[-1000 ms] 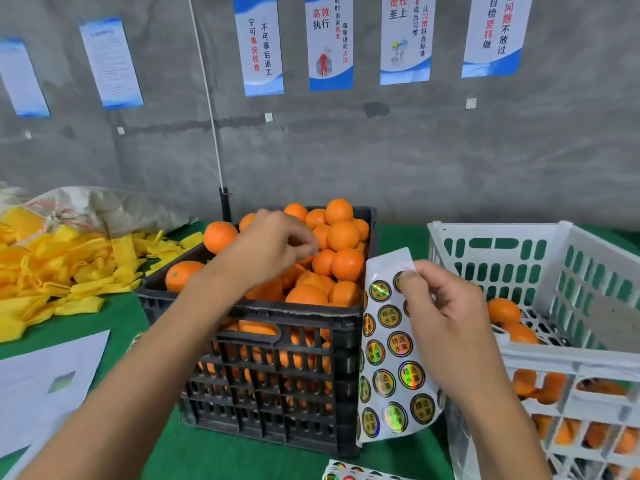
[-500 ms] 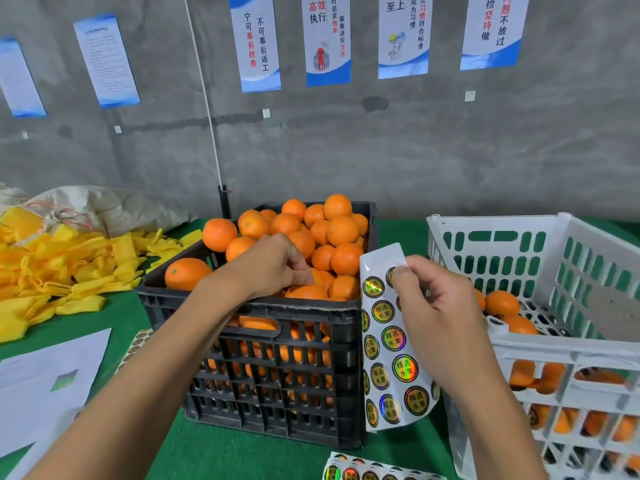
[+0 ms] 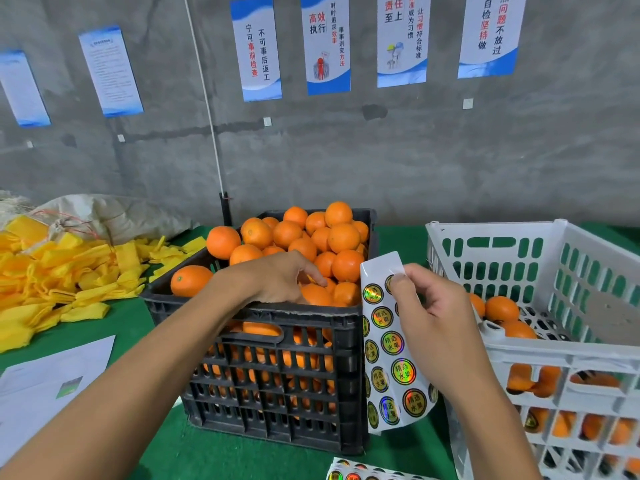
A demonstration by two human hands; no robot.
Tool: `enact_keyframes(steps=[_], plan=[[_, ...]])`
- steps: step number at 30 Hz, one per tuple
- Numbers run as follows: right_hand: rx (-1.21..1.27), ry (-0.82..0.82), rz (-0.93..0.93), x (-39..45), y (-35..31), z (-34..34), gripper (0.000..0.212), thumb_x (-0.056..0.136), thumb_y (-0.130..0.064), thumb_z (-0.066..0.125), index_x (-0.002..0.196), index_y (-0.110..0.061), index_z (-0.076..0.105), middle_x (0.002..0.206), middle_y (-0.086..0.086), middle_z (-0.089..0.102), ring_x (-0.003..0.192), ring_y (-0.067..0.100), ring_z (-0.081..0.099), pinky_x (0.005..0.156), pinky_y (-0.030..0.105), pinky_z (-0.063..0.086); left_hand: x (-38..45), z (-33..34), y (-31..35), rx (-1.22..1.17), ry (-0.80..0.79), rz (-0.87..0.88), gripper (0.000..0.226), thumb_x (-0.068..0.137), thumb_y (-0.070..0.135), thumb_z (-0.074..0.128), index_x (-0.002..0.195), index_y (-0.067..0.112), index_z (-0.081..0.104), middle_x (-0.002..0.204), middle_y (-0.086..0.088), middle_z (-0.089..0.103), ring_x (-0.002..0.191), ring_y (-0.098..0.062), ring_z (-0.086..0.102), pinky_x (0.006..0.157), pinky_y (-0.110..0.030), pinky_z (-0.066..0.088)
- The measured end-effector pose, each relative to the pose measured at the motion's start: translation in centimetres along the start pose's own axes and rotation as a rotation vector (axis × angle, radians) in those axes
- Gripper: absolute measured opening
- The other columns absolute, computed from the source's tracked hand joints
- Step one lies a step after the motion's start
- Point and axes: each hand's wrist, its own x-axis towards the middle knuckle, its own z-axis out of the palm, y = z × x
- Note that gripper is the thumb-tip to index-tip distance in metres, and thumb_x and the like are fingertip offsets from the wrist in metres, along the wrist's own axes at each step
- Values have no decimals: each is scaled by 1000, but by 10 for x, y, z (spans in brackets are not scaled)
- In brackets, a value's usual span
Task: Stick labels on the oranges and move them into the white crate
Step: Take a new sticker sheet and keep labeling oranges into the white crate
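L. hand (image 3: 277, 278) curls over an orange (image 3: 313, 294) at the black crate's (image 3: 263, 344) near edge; grip not confirmable. R. hand (image 3: 436, 327) pinches the label sheet (image 3: 389, 362), hanging lengthwise btwn crates. White crate (image 3: 540, 355) lies right of both, nearer the r. hand.

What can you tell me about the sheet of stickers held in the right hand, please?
The sticker sheet is a glossy white backing strip that hangs upright between the black crate and the white crate, curling slightly. It carries round gold-rimmed holographic labels with printed characters, in rows; its top part looks bare. The right hand pinches it near the upper edge, thumb on the front, and hides its right side.
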Motion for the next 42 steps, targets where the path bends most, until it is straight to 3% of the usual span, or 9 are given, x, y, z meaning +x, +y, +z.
enact_keyframes(steps=[8, 11, 16, 19, 22, 25, 32, 38, 42], plan=[[32, 213, 5, 2, -2, -14, 37, 96, -37, 44, 67, -14, 45, 57, 9, 41, 53, 14, 37, 47, 35, 31, 8, -10, 40, -116, 423, 227, 73, 75, 43, 88, 142, 39, 57, 123, -1, 69, 110, -17, 64, 92, -31, 54], [81, 302, -16, 3, -4, -29, 35, 95, -31, 47, 65, -15, 40, 52, -1, 36, 51, 11, 34, 44, 32, 28, 28, -16, 73, -138, 502, 309, 65, 76, 40, 88, 136, 36, 64, 122, 6, 72, 95, -5, 65, 78, -8, 47], [166, 411, -13, 4, 0, -57, 30, 92, -26, 49, 68, -9, 43, 54, -2, 39, 49, 9, 38, 43, 21, 32, 59, -3, 135, -326, 453, 478, 54, 77, 25, 86, 129, 27, 71, 111, 6, 76, 81, 9, 63, 80, -19, 51], [160, 433, -12, 5, 4, -72, 34, 93, -23, 48, 60, -26, 53, 53, -10, 43, 50, 7, 41, 45, 19, 35, 68, 19, 171, -401, 327, 541, 39, 85, 6, 77, 120, 23, 74, 106, 7, 77, 93, -11, 73, 82, -28, 58], [156, 434, 19, 5, 9, -82, 35, 94, -26, 48, 60, -29, 54, 54, -7, 46, 53, 9, 44, 49, 25, 38, 77, 41, 195, -403, 259, 503, 21, 98, 0, 60, 89, 13, 74, 85, 0, 75, 79, -9, 64, 70, -25, 51], [177, 460, 73, 5, 15, -89, 31, 91, -30, 50, 68, -10, 46, 62, 15, 47, 57, 17, 47, 53, 36, 39, 71, 56, 207, -366, 262, 419, 49, 105, 6, 44, 57, 16, 53, 53, 1, 56, 50, -11, 50, 54, -20, 39], [219, 513, 111, 5, 20, -98, 42, 96, -17, 51, 57, -22, 39, 50, -10, 41, 46, 7, 42, 42, 19, 37, 55, 56, 218, -633, 190, 267, 36, 100, -3, 47, 68, 14, 42, 56, 4, 50, 55, -13, 43, 60, -29, 33], [161, 489, 98, 4, 16, -94, 37, 97, -21, 51, 64, -10, 38, 53, 1, 41, 47, 13, 42, 44, 27, 36, 27, 40, 190, -959, 659, 373, 21, 104, 11, 55, 103, 19, 74, 102, -1, 75, 101, -23, 71, 95, -44, 57], [185, 435, 94, 5, 11, -80, 34, 99, -23, 52, 72, -3, 48, 61, 15, 56, 52, 26, 56, 46, 36, 44, -28, 53, 160, -773, 828, 638, 11, 96, 22, 70, 104, 24, 78, 108, 7, 74, 109, -18, 69, 89, -22, 53]])
